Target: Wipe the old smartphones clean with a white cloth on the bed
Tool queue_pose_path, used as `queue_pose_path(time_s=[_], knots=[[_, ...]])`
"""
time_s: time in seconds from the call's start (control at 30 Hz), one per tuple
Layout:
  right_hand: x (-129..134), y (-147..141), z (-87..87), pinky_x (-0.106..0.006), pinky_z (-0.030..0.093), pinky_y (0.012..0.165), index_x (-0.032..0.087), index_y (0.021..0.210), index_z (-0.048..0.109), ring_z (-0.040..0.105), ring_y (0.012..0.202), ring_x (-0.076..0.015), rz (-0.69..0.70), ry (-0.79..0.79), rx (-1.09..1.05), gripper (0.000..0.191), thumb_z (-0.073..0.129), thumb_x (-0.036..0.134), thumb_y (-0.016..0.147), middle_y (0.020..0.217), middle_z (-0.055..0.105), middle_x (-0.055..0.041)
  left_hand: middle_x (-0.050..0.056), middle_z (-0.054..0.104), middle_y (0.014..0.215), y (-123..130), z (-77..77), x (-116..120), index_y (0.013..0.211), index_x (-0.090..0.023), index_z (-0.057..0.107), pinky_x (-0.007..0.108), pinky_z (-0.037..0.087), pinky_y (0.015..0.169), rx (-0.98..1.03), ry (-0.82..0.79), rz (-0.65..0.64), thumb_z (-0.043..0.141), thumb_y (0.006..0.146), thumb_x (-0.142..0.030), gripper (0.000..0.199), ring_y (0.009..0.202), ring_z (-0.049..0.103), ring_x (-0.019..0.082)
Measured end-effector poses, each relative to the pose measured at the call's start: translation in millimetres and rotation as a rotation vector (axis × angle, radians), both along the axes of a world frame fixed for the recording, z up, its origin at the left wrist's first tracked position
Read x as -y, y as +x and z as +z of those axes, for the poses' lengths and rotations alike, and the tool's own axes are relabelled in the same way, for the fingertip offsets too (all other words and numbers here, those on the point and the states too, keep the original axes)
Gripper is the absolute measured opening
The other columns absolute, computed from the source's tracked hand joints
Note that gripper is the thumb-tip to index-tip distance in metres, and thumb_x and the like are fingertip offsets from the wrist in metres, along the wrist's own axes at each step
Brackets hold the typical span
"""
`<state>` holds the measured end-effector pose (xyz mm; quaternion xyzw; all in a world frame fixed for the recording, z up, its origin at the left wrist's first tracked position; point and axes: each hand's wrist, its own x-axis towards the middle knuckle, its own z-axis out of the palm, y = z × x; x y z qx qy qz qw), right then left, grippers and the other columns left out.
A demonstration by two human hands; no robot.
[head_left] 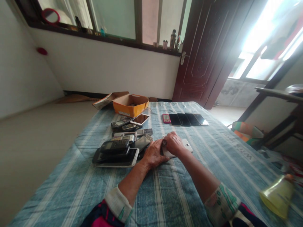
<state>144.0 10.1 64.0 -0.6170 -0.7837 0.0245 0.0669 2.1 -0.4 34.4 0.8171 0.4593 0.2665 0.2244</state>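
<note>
A white smartphone (pixel 187 145) lies back side up on the striped cloth. My left hand (pixel 154 154) is closed around its left end, thumb along the near edge. Bent over the phone, my right hand (pixel 174 143) has its fingers curled down near the left fingertips. What those fingers hold, if anything, is hidden; a small dark patch shows between the hands. Left of my hands lies a pile of old phones, among them a black phone (pixel 115 145) on top, a white-edged smartphone (pixel 126 160) beneath, and a grey phone (pixel 143 142) beside my left hand.
An orange cardboard box (pixel 131 110) stands open at the far edge, its lid flap (pixel 111 98) to the left. Farther right, a pink phone (pixel 166 118) and several dark smartphones (pixel 184 119) form an overlapping row. A yellow translucent container (pixel 278 195) sits at the right.
</note>
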Motion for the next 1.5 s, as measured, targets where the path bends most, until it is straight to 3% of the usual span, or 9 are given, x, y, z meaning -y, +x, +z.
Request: queue_pose_path(time_s=[0.23, 0.47, 0.63, 0.8, 0.87, 1.03, 1.23, 1.4, 1.5], knots=[[-2, 5, 1.3, -0.025, 0.037, 0.071, 0.017, 0.092, 0.069, 0.059, 0.09, -0.0188, -0.124, 0.021, -0.029, 0.024, 0.047, 0.014, 0.083, 0.097, 0.066, -0.0091, 0.009, 0.056, 0.128, 0, 0.3, 3, 0.135, -0.021, 0.036, 0.042, 0.041, 0.1, -0.01, -0.062, 0.037, 0.079, 0.055, -0.03, 0.091, 0.119, 0.05, 0.032], [-2, 8, 0.2, -0.026, 0.036, 0.069, 0.016, 0.093, 0.069, 0.061, 0.087, -0.0192, -0.229, 0.066, -0.125, 0.029, 0.041, 0.011, 0.084, 0.097, 0.067, -0.0108, 0.009, 0.045, 0.14, 0, -1.8, 2, 0.14, -0.022, 0.03, 0.041, 0.035, 0.106, 0.048, -0.003, -0.041, 0.079, 0.056, -0.024, 0.097, 0.126, 0.043, 0.029], [1, 12, 5.2, -0.024, 0.035, 0.064, 0.017, 0.082, 0.071, 0.06, 0.079, -0.017, -0.205, 0.06, -0.267, 0.024, 0.047, 0.014, 0.079, 0.083, 0.07, -0.0065, 0.008, 0.046, 0.14, 2, -0.9, 4, 0.138, -0.024, 0.034, 0.041, 0.031, 0.109, 0.042, -0.024, -0.03, 0.079, 0.055, -0.02, 0.094, 0.127, 0.043, 0.028], [6, 18, 4.4, -0.021, 0.035, 0.057, 0.017, 0.071, 0.071, 0.059, 0.067, -0.0137, -0.141, 0.033, -0.455, 0.018, 0.054, 0.019, 0.074, 0.064, 0.065, -0.0004, 0.009, 0.052, 0.133, 1, -1.2, 5, 0.137, -0.022, 0.037, 0.038, 0.043, 0.097, -0.011, -0.064, 0.011, 0.079, 0.057, -0.025, 0.091, 0.118, 0.051, 0.031], [6, 21, 0.7, -0.02, 0.037, 0.058, 0.016, 0.069, 0.071, 0.059, 0.067, -0.0134, -0.116, 0.026, -0.532, 0.016, 0.056, 0.019, 0.072, 0.068, 0.066, 0.0001, 0.009, 0.056, 0.125, 0, -2.4, 4, 0.137, -0.023, 0.037, 0.036, 0.046, 0.092, -0.023, -0.051, 0.016, 0.079, 0.057, -0.027, 0.091, 0.112, 0.055, 0.03], [4, 26, -12.1, -0.023, 0.045, 0.074, 0.017, 0.079, 0.073, 0.062, 0.09, -0.0167, -0.037, -0.005, -0.802, 0.017, 0.06, 0.021, 0.069, 0.109, 0.066, -0.0039, 0.007, 0.06, 0.111, -1, -6.8, 2, 0.134, -0.023, 0.039, 0.034, 0.048, 0.084, -0.02, -0.006, 0.001, 0.078, 0.057, -0.032, 0.087, 0.101, 0.058, 0.028], [9, 27, -13.1, -0.027, 0.046, 0.058, 0.014, 0.083, 0.074, 0.062, 0.067, -0.0188, -0.064, -0.189, -1.123, 0.025, 0.061, 0.027, 0.066, 0.076, 0.069, -0.005, 0.004, 0.06, 0.11, 0, -6.7, 1, 0.131, -0.026, 0.042, 0.035, 0.048, 0.085, 0.049, 0.019, -0.044, 0.077, 0.059, -0.031, 0.08, 0.103, 0.057, 0.028], [11, 27, -9.4, -0.029, 0.046, 0.075, 0.016, 0.07, 0.074, 0.061, 0.094, -0.0224, -0.009, -0.179, -1.28, 0.015, 0.066, 0.021, 0.057, 0.111, 0.066, -0.0081, 0.006, 0.061, 0.114, 0, -4.4, 1, 0.128, -0.023, 0.046, 0.04, 0.045, 0.091, 0.059, 0.075, -0.063, 0.079, 0.055, -0.026, 0.08, 0.104, 0.055, 0.03], [10, 28, -11.3, -0.026, 0.045, 0.063, 0.016, 0.073, 0.073, 0.061, 0.072, -0.0166, -0.006, -0.253, -1.327, 0.018, 0.065, 0.023, 0.058, 0.087, 0.07, -0.0055, 0.005, 0.061, 0.113, 0, -5.0, 1, 0.127, -0.024, 0.047, 0.039, 0.046, 0.089, 0.093, 0.076, -0.066, 0.079, 0.054, -0.023, 0.08, 0.104, 0.055, 0.03]])
